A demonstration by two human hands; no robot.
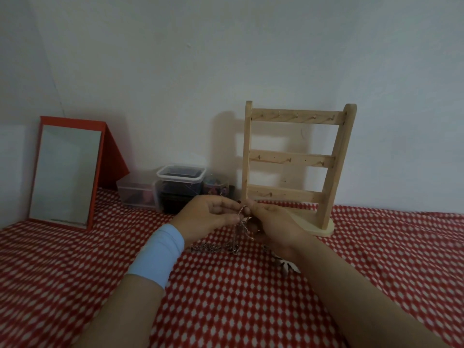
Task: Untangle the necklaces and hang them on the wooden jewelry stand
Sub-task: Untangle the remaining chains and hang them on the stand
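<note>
The left grip [208,213] and the right grip [272,222] are both pinching the necklaces [237,233], fingertips meeting on a knotted stretch of chain. The rest is trailing down at six o'clock onto the red-dotted surface [226,297]. The untangling step is seemingly in hand: nothing is hanging yet on the wooden jewelry stand [292,159], standing at one o'clock just behind the hands. The next move is likely calling for gently teasing one strand free, then lifting it to a hook. A red-framed mirror [65,172] is leaning at ten o'clock.
</note>
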